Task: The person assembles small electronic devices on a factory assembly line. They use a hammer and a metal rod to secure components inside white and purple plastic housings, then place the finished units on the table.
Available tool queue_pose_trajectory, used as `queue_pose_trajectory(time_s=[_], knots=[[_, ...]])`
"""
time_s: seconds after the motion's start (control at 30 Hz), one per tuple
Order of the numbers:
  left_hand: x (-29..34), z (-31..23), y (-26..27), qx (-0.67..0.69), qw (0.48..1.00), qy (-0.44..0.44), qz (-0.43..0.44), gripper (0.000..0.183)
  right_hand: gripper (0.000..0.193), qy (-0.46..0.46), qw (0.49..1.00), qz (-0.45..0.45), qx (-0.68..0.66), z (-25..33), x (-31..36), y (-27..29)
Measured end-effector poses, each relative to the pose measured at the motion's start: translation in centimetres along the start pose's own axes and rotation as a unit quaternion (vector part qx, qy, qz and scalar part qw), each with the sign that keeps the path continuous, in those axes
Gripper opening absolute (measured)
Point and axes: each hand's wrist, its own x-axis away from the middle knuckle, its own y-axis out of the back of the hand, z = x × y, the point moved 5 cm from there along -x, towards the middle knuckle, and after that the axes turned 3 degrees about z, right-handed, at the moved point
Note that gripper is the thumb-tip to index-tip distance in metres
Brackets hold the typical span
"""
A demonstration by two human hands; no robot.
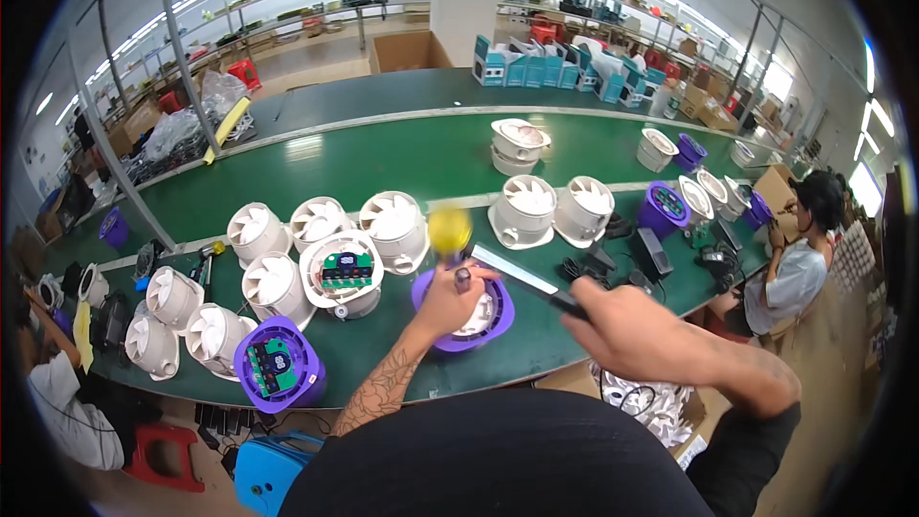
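My left hand (454, 304) is closed around a tool with a blurred, rounded yellow end (450, 228); its exact kind is unclear. The hand is over a purple round fan housing (496, 324) with white fan blades inside, and hides part of it. My right hand (627, 330) grips the black handle of a flat, pale metal-bladed tool (517, 271). The blade slants toward the left hand, above the purple housing. Left of my hands sits a white fan housing with a green circuit board (347, 269). Nearer is a purple housing (280, 364), also with a board.
Several white fan units (390, 220) crowd the green bench on the left; others (528, 201) stand beyond my hands. Black power adapters (653, 254) and cables lie at right. Blue boxes (536, 69) line the far side. A person (795, 258) sits at right, another (67, 393) at left.
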Motion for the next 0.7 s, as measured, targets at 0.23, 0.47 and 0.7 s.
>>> queue_pose_trajectory(time_s=[0.23,0.47,0.7], knots=[[-1.3,-0.8,0.5,-0.027,0.997,0.070,-0.011,0.024,0.022,-0.062,0.997,0.045,0.007,-0.6,0.5,0.4],[0.0,-0.4,1.3,-0.086,0.996,0.027,0.029,0.025,0.020,-0.033,0.999,0.038,-0.005,-1.3,0.6,-0.4],[-1.0,0.1,1.3,-0.137,0.984,0.023,0.115,0.018,0.020,-0.047,0.995,0.092,-0.009,-3.2,-0.9,-4.2]])
